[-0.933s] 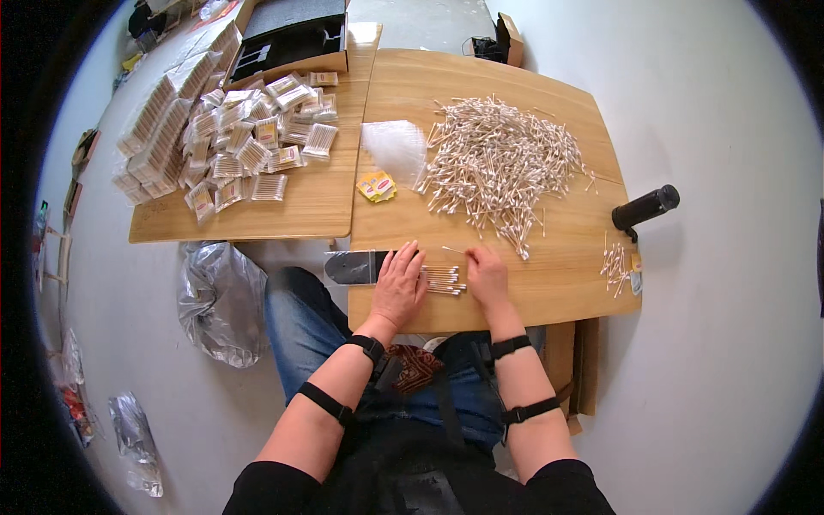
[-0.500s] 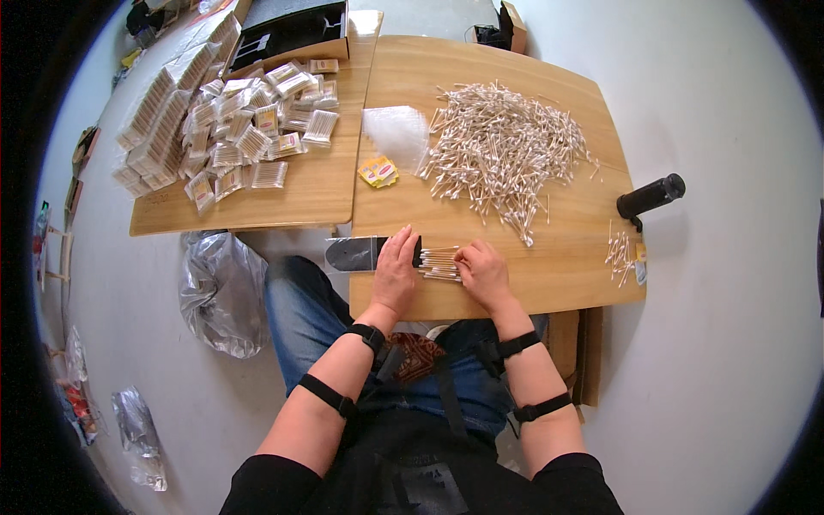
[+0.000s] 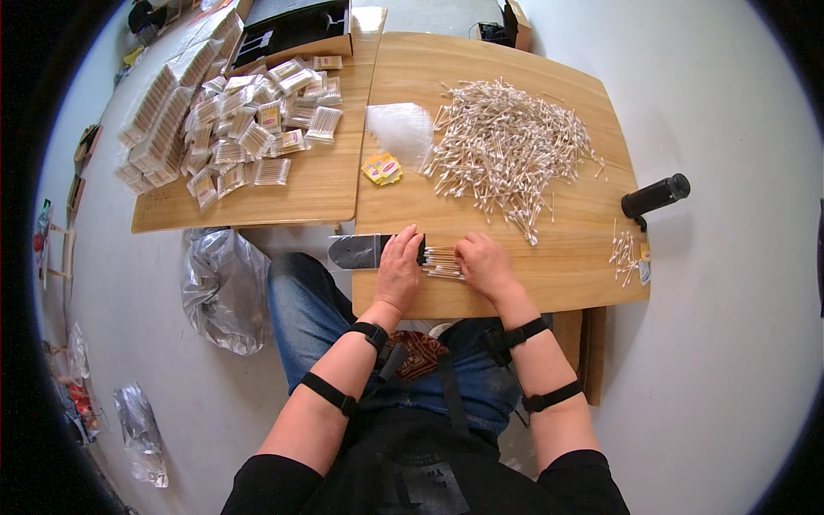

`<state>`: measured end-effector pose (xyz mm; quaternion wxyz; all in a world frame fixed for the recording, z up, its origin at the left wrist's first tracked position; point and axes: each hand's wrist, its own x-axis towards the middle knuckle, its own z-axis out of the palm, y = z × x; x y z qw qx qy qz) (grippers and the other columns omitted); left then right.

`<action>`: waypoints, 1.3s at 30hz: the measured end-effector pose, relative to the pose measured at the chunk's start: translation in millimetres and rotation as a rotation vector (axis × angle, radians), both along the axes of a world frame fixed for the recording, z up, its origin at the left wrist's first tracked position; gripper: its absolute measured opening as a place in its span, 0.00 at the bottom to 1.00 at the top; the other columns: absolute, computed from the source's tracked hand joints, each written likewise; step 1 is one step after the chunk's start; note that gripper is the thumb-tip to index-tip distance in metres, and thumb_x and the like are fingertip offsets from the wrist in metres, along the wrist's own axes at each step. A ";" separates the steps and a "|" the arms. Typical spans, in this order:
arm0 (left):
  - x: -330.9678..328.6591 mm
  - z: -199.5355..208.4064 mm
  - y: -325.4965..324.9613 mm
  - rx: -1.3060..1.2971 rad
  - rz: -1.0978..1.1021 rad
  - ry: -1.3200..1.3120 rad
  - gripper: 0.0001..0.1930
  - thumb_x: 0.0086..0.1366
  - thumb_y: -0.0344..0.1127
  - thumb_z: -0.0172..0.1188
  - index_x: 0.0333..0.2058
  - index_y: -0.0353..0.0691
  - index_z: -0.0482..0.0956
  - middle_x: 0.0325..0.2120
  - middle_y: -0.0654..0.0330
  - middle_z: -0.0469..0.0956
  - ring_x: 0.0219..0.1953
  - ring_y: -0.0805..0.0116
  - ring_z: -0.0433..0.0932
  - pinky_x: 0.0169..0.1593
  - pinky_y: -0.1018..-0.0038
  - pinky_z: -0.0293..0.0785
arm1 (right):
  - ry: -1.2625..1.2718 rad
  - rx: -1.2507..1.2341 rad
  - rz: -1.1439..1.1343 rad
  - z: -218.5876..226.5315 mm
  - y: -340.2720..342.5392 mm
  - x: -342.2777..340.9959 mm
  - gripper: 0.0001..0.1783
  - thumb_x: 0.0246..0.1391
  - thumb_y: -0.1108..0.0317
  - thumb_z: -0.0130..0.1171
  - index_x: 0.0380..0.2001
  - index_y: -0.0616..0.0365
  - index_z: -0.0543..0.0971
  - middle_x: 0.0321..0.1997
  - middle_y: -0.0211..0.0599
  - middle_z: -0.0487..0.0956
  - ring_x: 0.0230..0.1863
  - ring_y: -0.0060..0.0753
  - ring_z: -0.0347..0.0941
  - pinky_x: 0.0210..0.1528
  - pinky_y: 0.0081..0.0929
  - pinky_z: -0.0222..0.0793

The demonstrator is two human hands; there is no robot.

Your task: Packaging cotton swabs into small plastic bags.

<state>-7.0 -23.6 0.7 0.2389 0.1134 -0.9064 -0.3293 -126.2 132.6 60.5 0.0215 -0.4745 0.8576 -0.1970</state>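
Note:
My left hand (image 3: 399, 270) lies across a flat black holder (image 3: 422, 249), its fingers pressed over the top. A clear plastic bag (image 3: 352, 252) covers the holder's rounded left part. From the holder's right end a row of cotton swabs (image 3: 442, 263) sticks out, lying side by side on the table. My right hand (image 3: 485, 264) has its fingers closed around the swabs' right ends, which it partly hides. Beyond the hands spreads a large heap of loose cotton swabs (image 3: 511, 154). Left of the heap lie a stack of clear bags (image 3: 400, 130) and some yellow cards (image 3: 382, 169).
On the adjoining left table (image 3: 318, 193) are a pile of packed swab bags (image 3: 256, 137) and stacked packs (image 3: 159, 129), with an open box (image 3: 292, 39) behind. A black cylinder (image 3: 656, 196) and a few loose swabs (image 3: 624, 256) are at the right edge. A plastic sack (image 3: 225, 292) stands below.
My right hand has shifted slightly away from me at the swab ends, and its forearm has swung a little to the right. My left hand stays on the holder.

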 end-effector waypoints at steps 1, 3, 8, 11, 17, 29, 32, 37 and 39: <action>0.5 -1.1 -0.7 -0.001 0.002 -0.001 0.25 0.55 0.22 0.51 0.54 0.38 0.70 0.59 0.52 0.67 0.63 0.55 0.64 0.68 0.59 0.56 | -0.001 -0.001 0.002 0.2 -1.2 0.2 0.04 0.45 0.72 0.61 0.24 0.56 0.75 0.31 0.40 0.74 0.37 0.45 0.73 0.39 0.40 0.72; 0.4 -1.6 -1.1 -0.019 0.004 -0.001 0.25 0.54 0.22 0.52 0.54 0.38 0.69 0.59 0.53 0.68 0.63 0.55 0.64 0.68 0.59 0.56 | 0.026 0.039 0.027 0.0 -2.7 0.0 0.04 0.44 0.73 0.60 0.24 0.56 0.74 0.31 0.40 0.74 0.38 0.45 0.74 0.39 0.39 0.72; 0.1 1.6 0.2 -0.021 -0.005 0.004 0.25 0.54 0.22 0.52 0.54 0.38 0.70 0.59 0.53 0.68 0.63 0.56 0.64 0.68 0.59 0.56 | 0.058 0.057 0.065 -3.3 -2.0 -2.8 0.06 0.42 0.75 0.61 0.24 0.56 0.73 0.31 0.40 0.74 0.38 0.45 0.74 0.39 0.39 0.73; -0.2 0.7 -1.0 -0.021 -0.005 0.015 0.25 0.54 0.22 0.52 0.53 0.38 0.70 0.58 0.53 0.69 0.63 0.56 0.65 0.67 0.59 0.57 | 0.070 0.075 0.069 -3.0 -2.9 -2.2 0.07 0.41 0.75 0.61 0.25 0.56 0.73 0.31 0.40 0.74 0.38 0.45 0.73 0.39 0.39 0.73; 0.9 -1.9 -1.7 -0.067 -0.007 0.009 0.22 0.59 0.26 0.53 0.54 0.39 0.70 0.57 0.53 0.70 0.63 0.55 0.65 0.67 0.58 0.57 | -0.085 -0.135 -0.023 -8.1 4.9 -0.1 0.05 0.46 0.74 0.60 0.28 0.58 0.75 0.32 0.41 0.74 0.37 0.48 0.72 0.37 0.40 0.71; 1.0 20.3 6.6 -0.307 -0.163 -0.213 0.26 0.67 0.46 0.52 0.61 0.46 0.68 0.63 0.63 0.66 0.68 0.66 0.58 0.70 0.52 0.43 | -0.539 -0.572 -0.750 -47.6 92.3 -15.3 0.02 0.57 0.74 0.58 0.33 0.60 0.75 0.24 0.28 0.75 0.27 0.19 0.70 0.30 0.21 0.68; -3.0 17.6 8.8 -0.305 -0.182 -0.198 0.26 0.66 0.45 0.52 0.61 0.46 0.68 0.63 0.63 0.66 0.68 0.65 0.58 0.70 0.52 0.43 | -0.418 -0.537 -0.739 -47.0 95.8 -16.3 0.04 0.56 0.73 0.60 0.34 0.60 0.76 0.26 0.31 0.77 0.28 0.22 0.73 0.32 0.23 0.70; 1.4 17.9 7.5 -0.295 -0.179 -0.224 0.26 0.66 0.45 0.52 0.61 0.45 0.69 0.64 0.61 0.65 0.68 0.64 0.58 0.70 0.51 0.43 | -0.317 -0.777 -0.818 -58.4 100.4 -39.9 0.05 0.55 0.73 0.60 0.35 0.62 0.76 0.27 0.34 0.79 0.29 0.26 0.77 0.34 0.26 0.72; 2.7 18.0 6.3 -0.296 -0.192 -0.226 0.25 0.66 0.45 0.52 0.60 0.45 0.69 0.64 0.60 0.65 0.69 0.63 0.58 0.71 0.51 0.43 | -0.344 -0.930 -1.091 -63.7 116.0 -57.8 0.04 0.56 0.75 0.60 0.35 0.62 0.76 0.26 0.33 0.78 0.30 0.27 0.77 0.33 0.27 0.72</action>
